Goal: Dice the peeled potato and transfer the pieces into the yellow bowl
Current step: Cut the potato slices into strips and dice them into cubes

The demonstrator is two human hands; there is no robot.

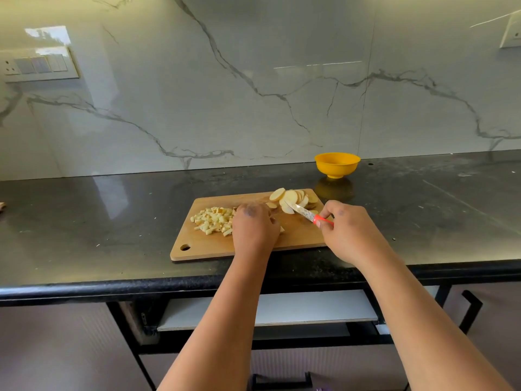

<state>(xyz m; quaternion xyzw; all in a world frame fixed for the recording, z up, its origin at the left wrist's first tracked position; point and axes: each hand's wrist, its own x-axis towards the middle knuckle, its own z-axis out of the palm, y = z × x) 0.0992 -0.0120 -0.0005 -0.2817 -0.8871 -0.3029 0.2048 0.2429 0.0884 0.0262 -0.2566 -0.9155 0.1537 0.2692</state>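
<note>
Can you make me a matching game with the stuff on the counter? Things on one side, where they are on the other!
Things:
1. potato cubes
2. potato slices
3. knife
4. yellow bowl

Places:
A. on the counter behind the cutting board, near the wall
B. in the right hand
C. piled on the board's left side
D. fanned out at the board's far right corner

Pairs: 1-C, 2-D, 3-B, 4-A
</note>
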